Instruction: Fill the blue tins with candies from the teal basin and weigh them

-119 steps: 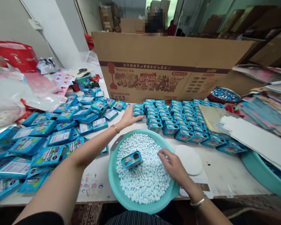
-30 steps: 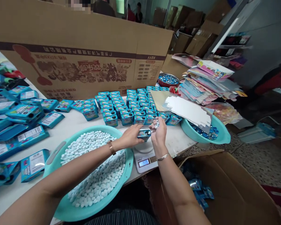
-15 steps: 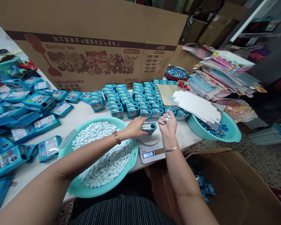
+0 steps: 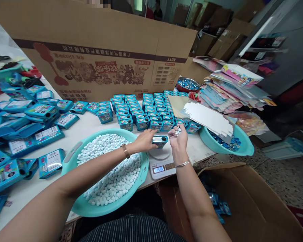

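Note:
My left hand (image 4: 144, 140) grips the left end of a small blue candy box (image 4: 160, 140) held over the pan of a white digital scale (image 4: 164, 169). The box's top has a dark round hole. Its contact with the pan is partly hidden. My right hand (image 4: 178, 138) is palm up beside the box, fingers curled round several small white candies (image 4: 178, 131). Left of the scale, a turquoise basin (image 4: 73, 168) holds a heap of the same white candies (image 4: 113, 181). Rows of upright blue candy boxes (image 4: 141, 121) stand behind my hands.
Flattened blue boxes (image 4: 45, 111) pile up at the left. A large brown carton (image 4: 91, 30) stands behind the rows. At right are a turquoise basin (image 4: 242, 151) of blue pieces, white card sheets (image 4: 207, 117) and an open carton (image 4: 255, 201) on the floor side.
The whole view has shifted slightly. My right hand with the candies is a little closer to the box. My left hand still holds the box, and the scale's digits look different.

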The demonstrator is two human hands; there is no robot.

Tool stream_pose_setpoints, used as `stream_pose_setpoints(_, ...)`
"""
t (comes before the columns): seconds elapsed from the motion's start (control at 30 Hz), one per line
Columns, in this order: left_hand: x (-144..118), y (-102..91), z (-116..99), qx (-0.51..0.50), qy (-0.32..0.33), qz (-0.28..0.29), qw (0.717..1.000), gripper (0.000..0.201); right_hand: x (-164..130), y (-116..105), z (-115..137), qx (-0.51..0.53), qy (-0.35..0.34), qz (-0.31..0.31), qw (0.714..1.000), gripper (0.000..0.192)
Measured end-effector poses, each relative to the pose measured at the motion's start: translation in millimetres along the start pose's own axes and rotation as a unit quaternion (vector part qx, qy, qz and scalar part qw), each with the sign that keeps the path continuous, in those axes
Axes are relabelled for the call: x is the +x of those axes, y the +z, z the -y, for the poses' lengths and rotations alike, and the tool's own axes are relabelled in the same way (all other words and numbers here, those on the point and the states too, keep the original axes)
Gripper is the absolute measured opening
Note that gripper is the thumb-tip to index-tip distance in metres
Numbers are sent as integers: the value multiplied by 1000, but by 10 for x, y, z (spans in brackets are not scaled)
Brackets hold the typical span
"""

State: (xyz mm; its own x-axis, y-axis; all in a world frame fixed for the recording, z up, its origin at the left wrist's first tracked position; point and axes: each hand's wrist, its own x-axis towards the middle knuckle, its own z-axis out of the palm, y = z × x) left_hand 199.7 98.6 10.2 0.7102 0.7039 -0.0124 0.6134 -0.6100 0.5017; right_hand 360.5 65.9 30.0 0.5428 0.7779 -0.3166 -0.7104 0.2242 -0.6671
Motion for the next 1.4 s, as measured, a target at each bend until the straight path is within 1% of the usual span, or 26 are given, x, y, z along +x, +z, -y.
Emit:
stream_pose_setpoints(0.2, 34, 35, -9, 13, -8, 6, 1000, 74, -17, 6, -144, -36, -49, 2, 998, 24)
stream_pose_setpoints(0.33, 42, 27, -26, 22, -6, 14, 1000, 72, -13, 17, -164, -42, -66, 1, 997, 22)
stream_pose_setpoints(0.47, 55, 42, -20, 28, -5, 15, 999, 71, -16, 32, -153, -48, -72, 5, 996, 25)
stream_pose_setpoints(0.57, 68, 60, -15, 33, -4, 16, 999, 70, -16, 40, -137, -35, -60, 1, 998, 25)
stream_pose_setpoints(0.67, 72, 62, -23, 31, -3, 18, 999, 69, 5, 31, -100, -10, -21, -14, 1000, 25)
stream_pose_setpoints(0.8, 53, 28, -39, 25, -7, 22, 999, 71, 57, -17, 9, 28, 24, -9, 999, 27)
stream_pose_setpoints(1.0, 22, -29, -45, 28, -27, 24, 999, 75, 68, -73, 248, 68, 33, 33, 997, 33)
stream_pose_setpoints(1.1, 31, -19, -56, 27, -20, 20, 999, 73, 42, -69, 316, 85, 31, 36, 995, 32)
stream_pose_setpoints(1.23, 60, 24, -74, 25, 1, 15, 1000, 70, 18, -67, 284, 72, 29, 38, 996, 32)
stream_pose_setpoints(1.4, 89, 43, -72, 27, 10, 15, 999, 70, -2, -39, 124, 37, 0, 33, 999, 28)
